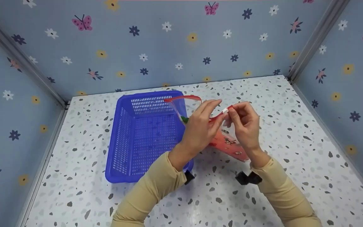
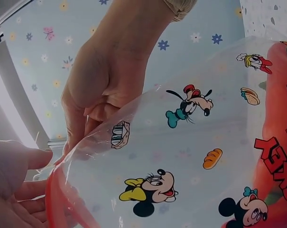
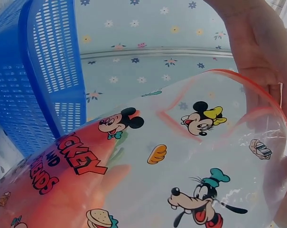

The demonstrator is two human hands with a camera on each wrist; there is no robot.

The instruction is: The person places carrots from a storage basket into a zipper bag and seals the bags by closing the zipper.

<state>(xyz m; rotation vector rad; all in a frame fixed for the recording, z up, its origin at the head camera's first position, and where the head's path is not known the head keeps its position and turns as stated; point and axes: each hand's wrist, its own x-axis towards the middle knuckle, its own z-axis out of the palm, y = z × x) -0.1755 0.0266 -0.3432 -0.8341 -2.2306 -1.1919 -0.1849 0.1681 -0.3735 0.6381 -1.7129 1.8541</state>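
Observation:
A clear zip bag (image 1: pixel 232 148) with cartoon prints and a red zip edge hangs between the two hands, right of the basket. At its top edge, my left hand (image 1: pixel 200 127) pinches the red strip beside a white slider (image 1: pixel 225 111). On the slider's other side, my right hand (image 1: pixel 247 126) grips the corner of the same strip between thumb and fingers. The far part of the mouth gapes in a loop over the basket rim. Red contents (image 3: pixel 77 190) with some green show through the lower bag; their exact kind is blurred by the plastic.
A blue plastic basket (image 1: pixel 112 157) with slotted walls stands left of the bag, and no items show inside it. The speckled white tabletop (image 1: pixel 219 201) lies beneath. Flower-and-butterfly panels (image 1: pixel 181 41) close off the back and both sides.

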